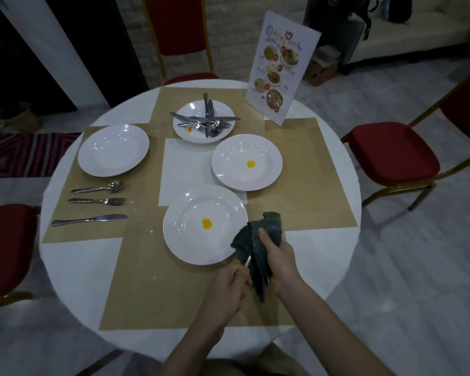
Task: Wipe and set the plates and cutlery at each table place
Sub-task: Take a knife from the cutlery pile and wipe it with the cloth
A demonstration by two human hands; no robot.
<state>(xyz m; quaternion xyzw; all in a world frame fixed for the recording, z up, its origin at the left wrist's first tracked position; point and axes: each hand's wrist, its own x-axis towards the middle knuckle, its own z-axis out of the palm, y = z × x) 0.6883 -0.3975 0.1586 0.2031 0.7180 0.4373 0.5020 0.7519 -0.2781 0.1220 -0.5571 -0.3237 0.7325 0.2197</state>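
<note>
My left hand [225,290] grips the handle of a piece of cutlery [247,261]; its other end is wrapped in a dark cloth [253,240] that my right hand [277,260] holds around it. Both hands are just right of the near white plate [190,240], which has a yellow spot. A second spotted plate [228,169] lies behind it. The left place has a clean plate [113,150] with a spoon [98,188], fork [97,201] and knife [90,219] beside it. A smaller plate [185,131] at the back holds several pieces of cutlery [205,122].
A round white table [79,267] carries tan placemats [152,294]. An upright menu stand [280,69] stands at the back right. Red chairs sit at the right [391,153], the left [6,248] and the far side [179,25].
</note>
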